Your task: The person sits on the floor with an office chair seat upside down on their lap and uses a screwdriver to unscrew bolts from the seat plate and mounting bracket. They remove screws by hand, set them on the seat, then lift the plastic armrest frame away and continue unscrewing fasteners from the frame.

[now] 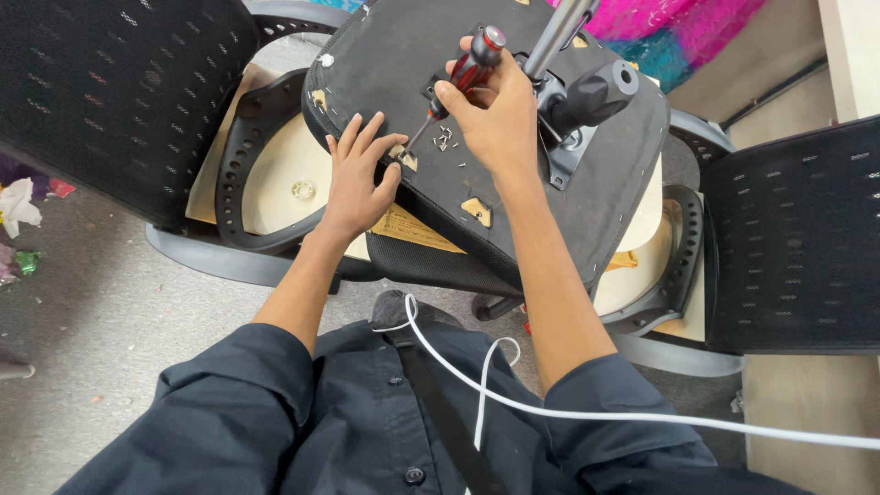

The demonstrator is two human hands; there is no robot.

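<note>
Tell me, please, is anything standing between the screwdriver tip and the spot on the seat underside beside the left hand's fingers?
Nothing visible does: the screwdriver in the right hand reaches the seat underside beside the left hand.

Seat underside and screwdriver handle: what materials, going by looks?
Seat underside: black fabric, matte, stapled over what looks like wood or board, pale tan showing through torn patches. Screwdriver handle: glossy red and black, probably moulded plastic; its thin shaft looks like metal.
</note>
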